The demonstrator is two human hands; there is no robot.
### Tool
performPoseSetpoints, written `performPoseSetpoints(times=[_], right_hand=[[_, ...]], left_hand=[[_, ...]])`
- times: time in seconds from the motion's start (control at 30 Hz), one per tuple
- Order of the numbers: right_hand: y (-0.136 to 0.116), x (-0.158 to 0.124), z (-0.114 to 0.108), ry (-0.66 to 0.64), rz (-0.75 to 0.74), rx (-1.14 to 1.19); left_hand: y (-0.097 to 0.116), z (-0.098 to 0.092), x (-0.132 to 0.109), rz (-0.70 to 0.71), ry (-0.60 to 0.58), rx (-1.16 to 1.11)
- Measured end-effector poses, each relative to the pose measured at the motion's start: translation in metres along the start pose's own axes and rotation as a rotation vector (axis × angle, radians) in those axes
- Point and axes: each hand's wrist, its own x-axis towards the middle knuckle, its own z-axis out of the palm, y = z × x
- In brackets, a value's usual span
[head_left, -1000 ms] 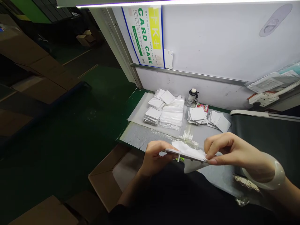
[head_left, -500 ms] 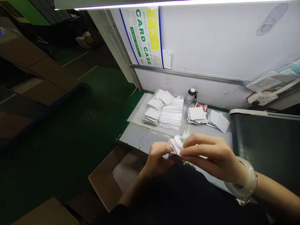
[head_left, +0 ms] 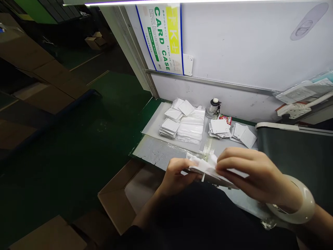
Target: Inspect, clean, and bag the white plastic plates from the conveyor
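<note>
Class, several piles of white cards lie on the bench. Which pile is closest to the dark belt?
The rightmost pile, fanned out right beside the belt; the other piles lie farther left.

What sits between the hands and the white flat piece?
Nothing visible. The left hand grips the white flat piece at its left end, and the right hand lies on its right part; both touch it directly. The card stacks lie farther back, apart.

Pale bangle (head_left: 308,208) (right wrist), dark clothing (head_left: 197,218)
</note>
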Motion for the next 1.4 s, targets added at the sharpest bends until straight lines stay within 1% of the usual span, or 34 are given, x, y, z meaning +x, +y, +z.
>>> performPoseSetpoints(times=[0.07,0.1,0.13,0.17,0.2,0.3,0.4,0.5,0.57,0.7,0.77,0.83,0.93,1.07,1.17,1.23,1.3,1.4], right_hand=[[-0.003,0.005,0.000,0.138,0.090,0.008],[-0.005,0.008,0.002,0.205,0.111,0.008],[-0.007,0.011,0.005,0.245,0.111,0.011],[-0.009,0.013,0.009,0.252,0.089,0.016],[-0.010,0.016,0.013,0.235,0.050,0.020],[-0.011,0.019,0.024,0.120,-0.082,0.012],[-0.010,0.016,0.029,0.065,-0.128,-0.053],[-0.008,0.008,0.026,0.086,-0.115,-0.082],[-0.006,0.000,0.022,0.116,-0.070,-0.087],[-0.001,-0.017,0.009,0.072,-0.015,-0.115],[0.001,-0.025,0.002,0.072,0.017,-0.128],[0.001,-0.030,-0.003,0.127,0.065,-0.161],[0.001,-0.034,-0.006,0.255,0.141,-0.207],[0.002,-0.035,-0.005,0.354,0.266,-0.145],[0.004,-0.037,-0.001,0.465,0.343,-0.063],[0.005,-0.038,0.002,0.532,0.356,-0.024],[0.005,-0.038,0.005,0.580,0.351,0.008],[0.006,-0.037,0.007,0.609,0.344,0.069]], left_hand=[[0.000,0.002,0.000,-0.022,0.018,-0.004],[0.000,0.003,0.000,-0.028,0.020,0.009],[0.000,0.003,0.001,-0.031,0.016,0.027],[0.000,0.003,0.001,-0.035,0.013,0.047],[-0.001,0.003,0.000,-0.042,0.011,0.066],[-0.004,0.002,-0.001,-0.087,0.015,0.107],[-0.006,0.002,-0.003,-0.096,0.037,0.120],[-0.006,0.001,-0.003,-0.109,0.046,0.111],[-0.005,-0.002,-0.002,-0.141,0.069,0.053],[-0.002,-0.010,0.002,-0.218,0.104,-0.028],[0.000,-0.012,0.006,-0.250,0.156,-0.054],[0.001,-0.012,0.010,-0.259,0.221,-0.098],[0.001,-0.007,0.016,-0.265,0.272,-0.177],[0.004,0.003,0.024,-0.248,0.320,-0.363],[0.012,0.010,0.029,-0.225,0.289,-0.448],[0.019,0.013,0.031,-0.229,0.252,-0.476],[0.025,0.013,0.031,-0.233,0.245,-0.480],[0.030,0.012,0.031,-0.234,0.259,-0.470]])
